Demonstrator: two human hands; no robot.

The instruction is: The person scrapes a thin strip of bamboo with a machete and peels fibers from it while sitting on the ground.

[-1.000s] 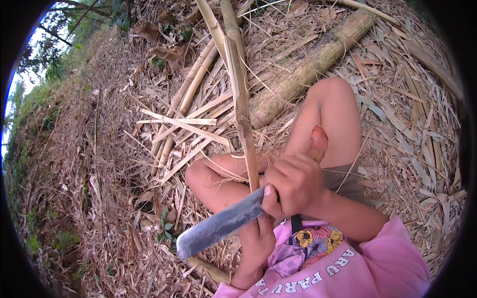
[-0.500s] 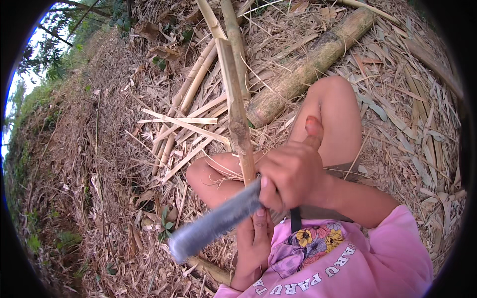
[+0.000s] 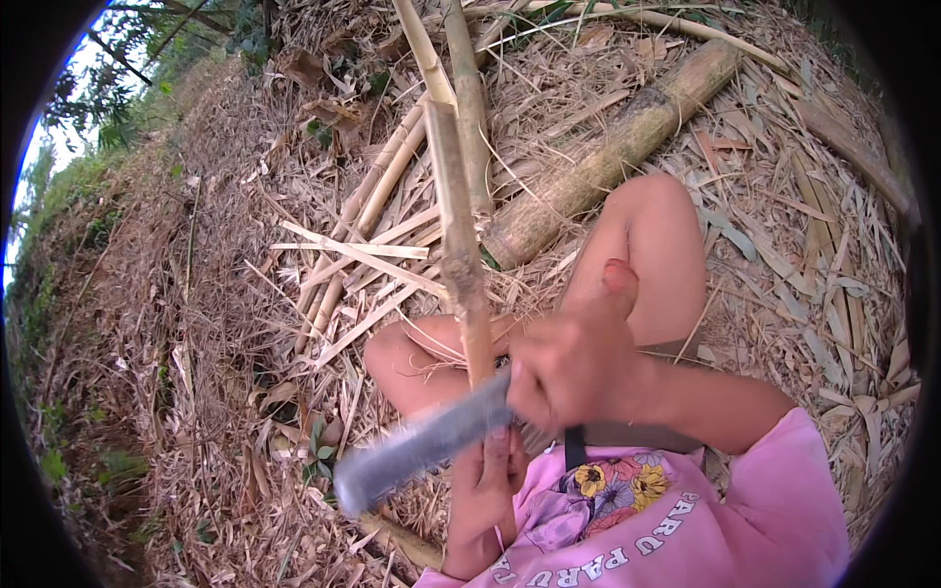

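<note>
broad grey metal knife (image 3: 421, 442) is clenched in right hand (image 3: 578, 367) | long tan split-bamboo piece (image 3: 456, 216), angled outward over bare left leg (image 3: 417, 367), is crossed by knife; lower end, partly hidden, is grasped by left hand (image 3: 485, 480) | shallow strokes are advised, left hand kept clear

Knife (image 3: 423, 446) blurred, bamboo strip (image 3: 458, 250) partly hidden behind it, pink shirt (image 3: 779, 495) cut off below.

Soft, even daylight falls on dry tan leaf litter (image 3: 225, 343), shadows faint, while pale sky (image 3: 47, 152) glares white at far left. Motion blurs the broad grey metal knife blade (image 3: 423, 447) and, slightly, the bare right hand (image 3: 580, 367); fisheye distortion bends the black-rimmed edges.
</note>
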